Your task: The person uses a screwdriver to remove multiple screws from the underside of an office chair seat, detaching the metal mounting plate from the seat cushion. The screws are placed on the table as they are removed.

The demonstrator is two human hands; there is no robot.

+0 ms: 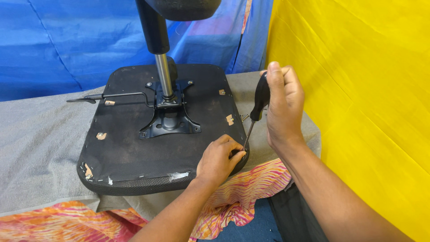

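Observation:
An upturned black chair seat (134,143) lies on a grey cloth-covered table, with a black metal mounting plate (169,120) and a chrome gas-lift column (165,74) standing up from its middle. My right hand (283,105) grips a black-handled screwdriver (259,101), whose thin shaft slants down to the seat's near right corner. My left hand (219,159) rests on that corner, fingers pinched around the screwdriver tip where it meets the seat.
A thin black lever (112,95) sticks out left from the plate. Grey cloth (36,139) covers the table; an orange and pink patterned fabric (244,188) hangs at the near edge. Blue tarp (67,40) behind, yellow sheet (358,89) close on the right.

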